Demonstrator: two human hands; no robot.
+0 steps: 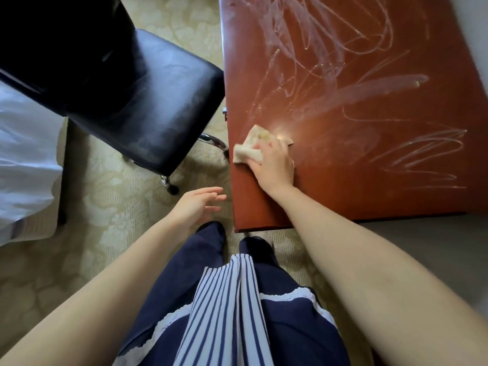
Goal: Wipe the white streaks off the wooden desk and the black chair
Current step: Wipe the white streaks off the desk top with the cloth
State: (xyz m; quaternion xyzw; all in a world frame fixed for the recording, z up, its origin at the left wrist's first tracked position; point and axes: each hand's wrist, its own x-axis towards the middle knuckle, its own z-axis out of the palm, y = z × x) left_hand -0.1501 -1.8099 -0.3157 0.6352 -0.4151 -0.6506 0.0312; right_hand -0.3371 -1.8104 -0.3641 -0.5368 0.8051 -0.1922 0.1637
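The person is standing at the near corner of the wooden tabletop, leaning the right hand down onto a pale, crumpled cloth and pressing it flat against the wood near the tabletop's left edge. The fingers are lying closed over the cloth, bunching it under the palm so that it is gathered rather than spread, which probably gives firmer pressure on a small patch. The cloth is looking slightly yellowed and wadded, with one corner sticking out toward the edge.

The left hand is hanging free over the carpet, just short of the tabletop's edge, with its fingers loosely spread and holding nothing; it seems to be kept out for balance while the other arm is bearing down.

The white streaks are covering most of the reddish-brown surface: thin looping scribbles toward the far end, a broad smeared band across the middle, and a zigzag patch at the right. The area immediately around the cloth is looking cleaner and is showing a bright glare, so the wiping appears to be at an early stage, with most of the marks yet to be cleared.

The black chair is standing just left of the tabletop, its padded seat nearly touching the edge. Faint pale smudges are showing on the glossy seat, though reflections are making it hard to tell marks from shine. A white bed cover is showing at the far left.
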